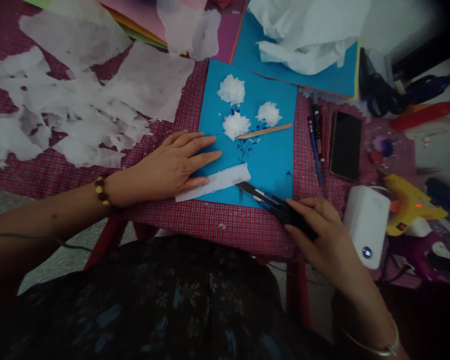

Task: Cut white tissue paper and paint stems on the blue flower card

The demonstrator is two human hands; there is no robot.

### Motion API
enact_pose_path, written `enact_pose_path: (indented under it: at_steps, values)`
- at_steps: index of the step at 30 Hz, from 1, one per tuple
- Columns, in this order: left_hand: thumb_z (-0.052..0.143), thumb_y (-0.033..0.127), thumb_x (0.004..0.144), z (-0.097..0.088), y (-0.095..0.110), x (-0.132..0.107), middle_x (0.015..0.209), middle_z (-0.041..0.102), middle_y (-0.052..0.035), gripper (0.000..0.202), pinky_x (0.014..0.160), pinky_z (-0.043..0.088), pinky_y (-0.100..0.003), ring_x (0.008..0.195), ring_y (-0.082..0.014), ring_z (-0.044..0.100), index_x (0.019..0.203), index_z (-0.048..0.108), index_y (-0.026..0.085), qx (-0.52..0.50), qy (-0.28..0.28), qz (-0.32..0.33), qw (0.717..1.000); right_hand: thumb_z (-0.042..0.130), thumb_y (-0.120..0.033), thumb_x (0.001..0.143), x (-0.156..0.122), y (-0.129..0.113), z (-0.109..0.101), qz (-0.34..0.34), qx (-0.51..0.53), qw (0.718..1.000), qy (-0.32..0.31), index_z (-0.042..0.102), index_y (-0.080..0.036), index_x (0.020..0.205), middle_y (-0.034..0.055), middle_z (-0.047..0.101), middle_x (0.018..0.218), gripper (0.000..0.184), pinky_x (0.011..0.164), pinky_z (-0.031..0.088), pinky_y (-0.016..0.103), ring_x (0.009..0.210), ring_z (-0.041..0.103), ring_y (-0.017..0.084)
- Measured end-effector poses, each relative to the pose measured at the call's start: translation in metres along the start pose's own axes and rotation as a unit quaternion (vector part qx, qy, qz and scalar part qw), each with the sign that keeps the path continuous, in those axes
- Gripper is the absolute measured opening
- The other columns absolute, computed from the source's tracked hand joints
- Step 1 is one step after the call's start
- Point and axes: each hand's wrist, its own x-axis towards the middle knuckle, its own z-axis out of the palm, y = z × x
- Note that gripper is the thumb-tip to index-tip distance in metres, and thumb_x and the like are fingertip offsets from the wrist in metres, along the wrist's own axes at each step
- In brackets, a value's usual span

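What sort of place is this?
Likely a craft table, perhaps at home: a blue sheet bearing white paper puffs, torn white paper on a checked cloth, and what looks like a yellow glue gun.

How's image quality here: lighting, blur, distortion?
Head view: dim, darkest at the upper-right corner; head view: blue sheet and cutter near the middle fairly clear; head view: yellow glue gun softer, with things along the right edge looking smeared and stretched.
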Motion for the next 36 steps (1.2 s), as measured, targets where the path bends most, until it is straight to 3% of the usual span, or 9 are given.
enact_pose_path:
  at_steps: [11, 16, 26, 36]
  values:
    - [0.045, 0.052, 0.101, 0.002, 0.000, -0.001, 0.158, 0.040, -0.0150, 0.057, 0.119, 0.028, -0.055, 0.145, -0.0353, 0.036, 0.148, 0.046, 0.020, -0.027, 0.002, -0.007, 1.000, 0.057, -0.021, 0.094, 0.019, -0.014, 0.006, -0.040, 0.008, 0.999, -0.029, 0.056, -0.024, 0.138, 0.0116, 0.060, 0.114, 0.044, 0.091, 0.051, 0.051, 0.107, 0.059, 0.030]
    - [0.043, 0.048, 0.102, -0.002, 0.004, 0.000, 0.158, 0.040, -0.0119, 0.052, 0.120, 0.026, -0.053, 0.146, -0.0312, 0.034, 0.148, 0.045, 0.024, -0.036, -0.004, -0.015, 0.999, 0.057, -0.019, 0.095, 0.027, -0.017, 0.008, -0.064, 0.004, 0.997, -0.043, 0.055, -0.024, 0.138, 0.0111, 0.060, 0.113, 0.044, 0.090, 0.050, 0.050, 0.106, 0.058, 0.030]
    - [0.046, 0.046, 0.101, -0.003, 0.005, 0.001, 0.156, 0.042, -0.0173, 0.052, 0.119, 0.026, -0.055, 0.145, -0.0344, 0.036, 0.145, 0.048, 0.018, -0.017, -0.004, -0.001, 1.000, 0.055, -0.020, 0.095, 0.044, -0.014, 0.010, -0.076, -0.023, 0.995, -0.061, 0.057, -0.025, 0.137, 0.0117, 0.060, 0.115, 0.043, 0.090, 0.049, 0.052, 0.106, 0.059, 0.032]
    - [0.053, 0.041, 0.097, -0.010, 0.006, 0.001, 0.155, 0.045, -0.0128, 0.051, 0.120, 0.024, -0.055, 0.144, -0.0323, 0.038, 0.145, 0.048, 0.025, -0.058, -0.008, 0.015, 0.998, 0.051, -0.018, 0.095, 0.057, -0.006, 0.008, -0.072, -0.036, 0.996, -0.050, 0.058, -0.027, 0.137, 0.0119, 0.059, 0.116, 0.044, 0.091, 0.049, 0.055, 0.109, 0.058, 0.033]
